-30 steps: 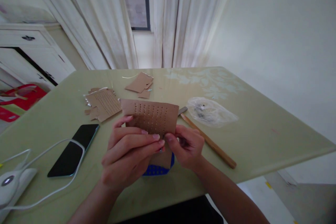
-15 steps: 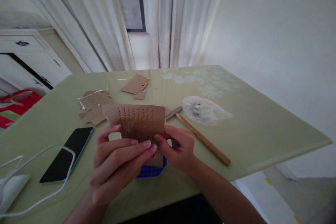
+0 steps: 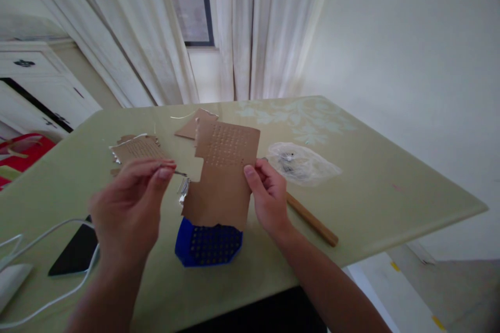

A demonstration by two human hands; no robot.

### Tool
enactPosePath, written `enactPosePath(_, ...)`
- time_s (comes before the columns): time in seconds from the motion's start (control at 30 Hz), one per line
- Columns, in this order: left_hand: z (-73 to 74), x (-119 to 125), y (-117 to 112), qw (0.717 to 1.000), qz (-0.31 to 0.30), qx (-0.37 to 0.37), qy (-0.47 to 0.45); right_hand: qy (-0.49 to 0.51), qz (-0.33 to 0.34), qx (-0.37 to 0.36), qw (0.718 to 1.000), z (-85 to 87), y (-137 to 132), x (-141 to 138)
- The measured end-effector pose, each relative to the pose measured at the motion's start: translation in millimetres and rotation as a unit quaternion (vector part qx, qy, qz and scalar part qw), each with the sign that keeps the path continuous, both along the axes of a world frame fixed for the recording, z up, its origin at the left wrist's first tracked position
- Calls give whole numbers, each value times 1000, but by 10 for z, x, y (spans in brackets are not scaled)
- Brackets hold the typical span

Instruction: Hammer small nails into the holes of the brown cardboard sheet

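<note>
My right hand point(image 3: 269, 195) pinches the right edge of a brown cardboard piece point(image 3: 222, 192), which is tilted up. Rows of small holes run across its upper half, and a notch is cut in its left side. My left hand point(image 3: 130, 203) is closed, thumb against fingers, on a small thin metal pin point(image 3: 180, 173). The pin points right toward the notch, apart from the cardboard. Below the cardboard a blue perforated tray point(image 3: 183, 244) sits on the table, partly covered by it. Shiny thin metal pieces point(image 3: 183, 190) show beside the cardboard's left edge, too small to identify.
Further back on the table point(image 3: 375, 192) lie more cardboard pieces point(image 3: 136, 150) and a clear plastic bag point(image 3: 302, 164) with small dark things inside. A wooden stick point(image 3: 312, 218) lies at right. A black phone point(image 3: 72, 252) and a white cable point(image 3: 50, 299) are at left.
My left hand has left the cardboard and moved left with the pin. The cardboard has turned in my right hand, showing its lower part, and more of the blue tray shows.
</note>
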State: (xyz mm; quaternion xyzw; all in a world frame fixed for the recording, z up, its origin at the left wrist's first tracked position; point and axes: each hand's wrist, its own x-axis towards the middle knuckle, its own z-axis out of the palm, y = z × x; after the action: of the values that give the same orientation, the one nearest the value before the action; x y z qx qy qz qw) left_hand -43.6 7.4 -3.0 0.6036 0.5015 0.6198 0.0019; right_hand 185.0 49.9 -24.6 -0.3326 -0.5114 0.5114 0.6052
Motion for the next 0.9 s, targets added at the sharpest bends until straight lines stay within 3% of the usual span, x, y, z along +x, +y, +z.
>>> enactPosePath(0.07, 11, -221, 168, 988, -42, -136, -65, 58, 10, -50, 997, -3, 85, 24)
enactPosePath(0.13, -25, -399, 303, 955, -88, -270, -88, 86, 31, -99, 991, -16, 155, 52)
enactPosePath(0.27, -270, -557, 386, 909, -38, -401, -105, 63, 84, -164, 981, -77, 213, 80)
enactPosePath(0.43, -509, -521, 324, 904, -38, -420, -62, 41, 139, -184, 972, -128, 189, 70)
enactPosePath(0.7, -512, -527, 348, 899, -32, -432, -67, 67, 140, -175, 972, -61, 138, 76)
enactPosePath(0.8, -546, -637, 357, 900, 10, -431, -65, 69, 152, -175, 970, -66, 118, 80)
enactPosePath(0.9, -584, -717, 361, 890, 58, -452, -6, 60, 155, -167, 972, -83, 100, 85)
